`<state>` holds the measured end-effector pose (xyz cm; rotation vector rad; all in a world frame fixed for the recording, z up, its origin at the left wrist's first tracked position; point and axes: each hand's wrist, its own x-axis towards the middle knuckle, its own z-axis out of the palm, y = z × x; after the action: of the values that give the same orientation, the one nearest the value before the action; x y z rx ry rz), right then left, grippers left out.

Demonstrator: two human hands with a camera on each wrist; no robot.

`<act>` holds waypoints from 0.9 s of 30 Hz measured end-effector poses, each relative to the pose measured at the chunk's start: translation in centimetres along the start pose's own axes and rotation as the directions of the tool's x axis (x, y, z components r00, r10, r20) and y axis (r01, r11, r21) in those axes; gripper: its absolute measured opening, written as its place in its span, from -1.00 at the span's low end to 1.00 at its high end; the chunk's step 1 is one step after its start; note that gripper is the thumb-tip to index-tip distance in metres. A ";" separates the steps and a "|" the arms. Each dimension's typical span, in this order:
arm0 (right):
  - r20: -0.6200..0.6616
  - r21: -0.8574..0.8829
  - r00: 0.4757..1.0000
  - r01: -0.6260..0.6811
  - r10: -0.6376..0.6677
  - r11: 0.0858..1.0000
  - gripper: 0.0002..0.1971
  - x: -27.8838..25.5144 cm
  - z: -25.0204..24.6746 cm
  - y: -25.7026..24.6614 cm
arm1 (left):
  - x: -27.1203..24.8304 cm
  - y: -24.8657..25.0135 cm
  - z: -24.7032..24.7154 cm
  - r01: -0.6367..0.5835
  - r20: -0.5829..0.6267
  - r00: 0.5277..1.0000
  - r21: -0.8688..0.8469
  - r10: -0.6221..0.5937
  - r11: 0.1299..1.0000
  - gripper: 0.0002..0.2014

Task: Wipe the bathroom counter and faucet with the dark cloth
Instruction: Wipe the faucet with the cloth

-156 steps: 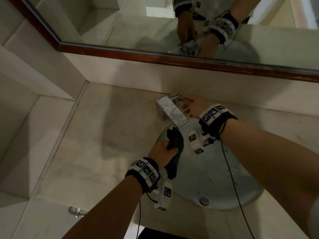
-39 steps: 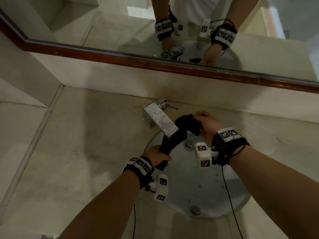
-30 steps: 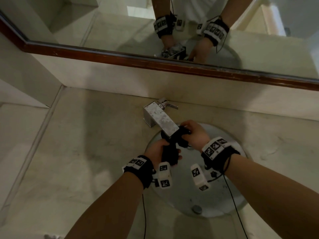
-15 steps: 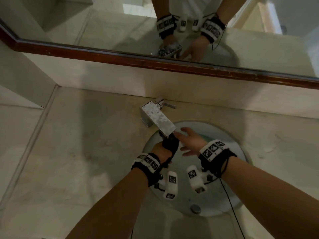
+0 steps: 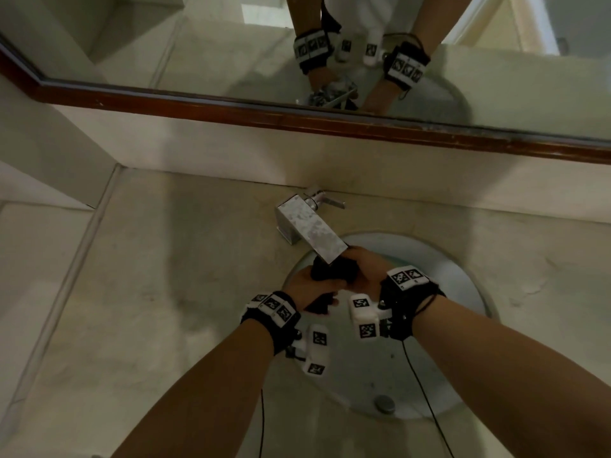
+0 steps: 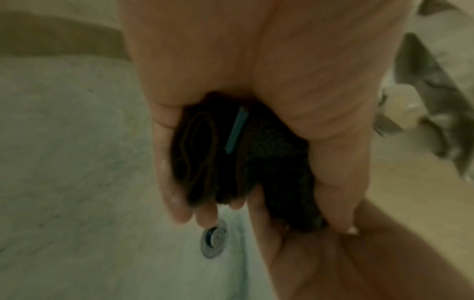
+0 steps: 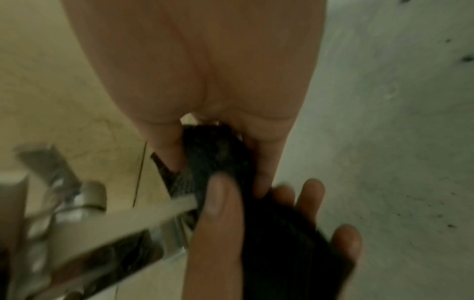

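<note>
Two hands on one dark cloth (image 5: 334,272) beneath the faucet (image 5: 310,231) spout.
Left hand (image 5: 309,285) and right hand (image 5: 365,271) each have their grip clamped around the bunched cloth, held above the round sink basin (image 5: 463,292) set in the counter (image 5: 165,276).

Head camera looks steeply down over both forearms at the counter (image 5: 139,292); each wrist camera sits close behind its palm, sharing the dark cloth (image 6: 243,162).
</note>
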<state>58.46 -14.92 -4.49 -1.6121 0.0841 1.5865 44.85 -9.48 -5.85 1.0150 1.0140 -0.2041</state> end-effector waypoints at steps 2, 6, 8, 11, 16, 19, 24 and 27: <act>0.051 0.003 0.998 -0.035 0.035 0.999 -0.62 -0.2 -0.8 -0.1 | -0.2 0.3 -0.4 0.046 0.045 0.998 -0.074 -0.043 0.996 -0.73; 0.154 -0.247 0.986 -0.023 0.062 0.969 -0.57 -1.0 -2.4 -0.4 | 0.3 1.0 -0.6 0.038 -0.049 0.998 -0.109 -0.043 0.993 -0.66; 0.163 -0.341 0.979 -0.058 0.120 0.938 -0.42 -1.5 -2.8 -0.9 | 0.3 1.6 -0.3 0.028 -0.104 0.994 -0.020 -0.030 0.999 -0.69; 0.101 -0.421 0.988 -0.063 0.116 0.905 -0.61 -2.1 -2.9 -1.7 | 0.7 2.1 0.2 -0.050 -0.121 0.990 0.190 0.074 0.981 -0.72; 0.055 -0.286 0.983 -0.153 0.176 0.946 -0.70 -1.3 -1.9 -1.0 | -0.4 2.1 0.2 -0.263 -0.007 0.931 0.680 0.365 0.685 -0.65; -0.018 -0.426 0.991 -0.129 0.134 0.895 -0.63 -0.4 -0.6 -0.4 | -0.4 1.6 -0.1 -0.231 0.010 0.935 0.777 0.355 0.586 -0.63; -0.043 -0.321 0.999 -0.018 0.005 0.947 -0.77 0.2 0.2 -0.1 | 0.0 1.9 -0.7 -0.028 -0.030 0.998 0.645 0.062 0.763 -0.64; -0.017 -0.240 1.000 0.001 -0.005 0.971 -0.87 -0.1 0.5 0.3 | -0.2 2.4 -1.4 0.094 0.001 0.994 0.441 -0.105 0.893 -0.66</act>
<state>57.89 -14.83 -4.44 -1.8097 -0.1047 1.6293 45.27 -7.17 -4.46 1.3675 1.0204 -0.5504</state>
